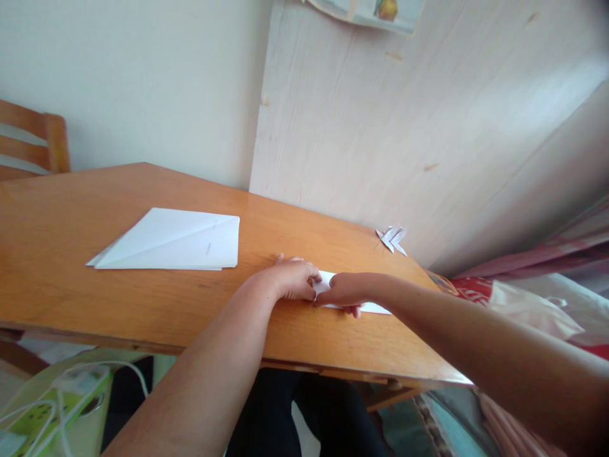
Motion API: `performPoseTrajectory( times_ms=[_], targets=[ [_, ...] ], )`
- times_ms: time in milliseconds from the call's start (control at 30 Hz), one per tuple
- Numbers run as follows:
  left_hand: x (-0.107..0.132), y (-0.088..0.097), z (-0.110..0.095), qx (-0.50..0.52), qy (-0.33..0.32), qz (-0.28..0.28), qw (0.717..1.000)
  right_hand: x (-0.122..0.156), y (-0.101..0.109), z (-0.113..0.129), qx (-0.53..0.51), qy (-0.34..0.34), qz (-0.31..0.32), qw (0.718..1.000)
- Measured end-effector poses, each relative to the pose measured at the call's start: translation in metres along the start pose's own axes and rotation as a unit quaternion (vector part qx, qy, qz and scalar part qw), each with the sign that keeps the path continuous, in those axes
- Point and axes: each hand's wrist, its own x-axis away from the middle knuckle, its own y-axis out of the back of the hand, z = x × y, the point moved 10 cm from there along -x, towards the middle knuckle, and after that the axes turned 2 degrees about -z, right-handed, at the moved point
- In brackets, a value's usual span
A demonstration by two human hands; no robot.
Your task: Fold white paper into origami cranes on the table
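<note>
A small white folded paper strip [375,308] lies on the wooden table [71,254] near its front right edge. My left hand [292,279] presses down on the strip's left end with curled fingers. My right hand [345,291] meets it from the right, fingers closed and pinching the same paper. Most of the strip is hidden under the two hands; only its right end and a small bit between the hands show.
A stack of white sheets folded on a diagonal [176,241] lies left of the hands. A small folded paper piece [392,238] sits at the table's far right, by the wooden wall panel. A chair back [33,143] stands at far left.
</note>
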Motion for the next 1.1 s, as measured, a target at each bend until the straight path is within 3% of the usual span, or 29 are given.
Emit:
performPoseTrajectory(
  times_ms=[367, 767, 1100],
  targets=[
    [0.004, 0.003, -0.001, -0.003, 0.004, 0.002, 1.0, -0.011, -0.008, -0.015, -0.052, 0.039, 0.051, 0.997],
    [0.0, -0.001, 0.005, 0.013, 0.012, -0.015, 1.0, -0.007, -0.003, -0.016, -0.048, 0.03, 0.019, 0.998],
    [0.002, 0.0, 0.004, 0.011, 0.003, -0.007, 1.0, -0.016, 0.001, -0.045, -0.014, 0.058, -0.004, 0.998]
  ],
)
